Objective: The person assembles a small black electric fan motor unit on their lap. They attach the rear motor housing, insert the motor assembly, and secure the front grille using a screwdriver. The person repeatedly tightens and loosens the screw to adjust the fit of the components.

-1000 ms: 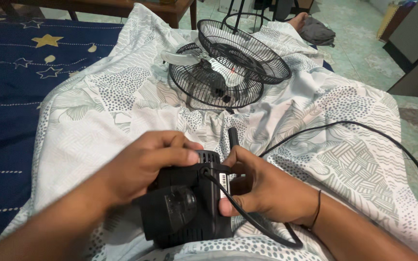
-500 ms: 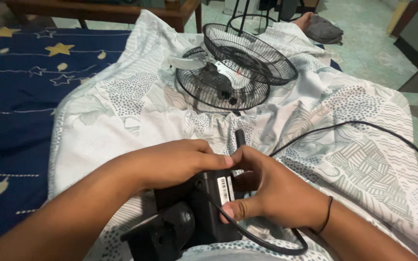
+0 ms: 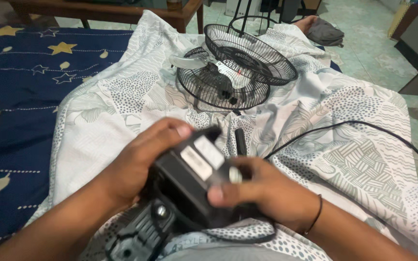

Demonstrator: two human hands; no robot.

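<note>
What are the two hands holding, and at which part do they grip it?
Both grip the black fan motor housing: the left hand wraps its left side and top edge, the right hand holds its right side.

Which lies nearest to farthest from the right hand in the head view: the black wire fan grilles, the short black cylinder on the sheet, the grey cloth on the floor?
From the right hand:
1. Short black cylinder, just beyond it.
2. Black wire fan grilles, further up the sheet.
3. Grey cloth, on the floor at top right.

Fan motor housing point(image 3: 189, 183) matt black plastic; fan grilles point(image 3: 238, 72) black wire metal; sheet point(image 3: 344, 125) printed cloth.
</note>
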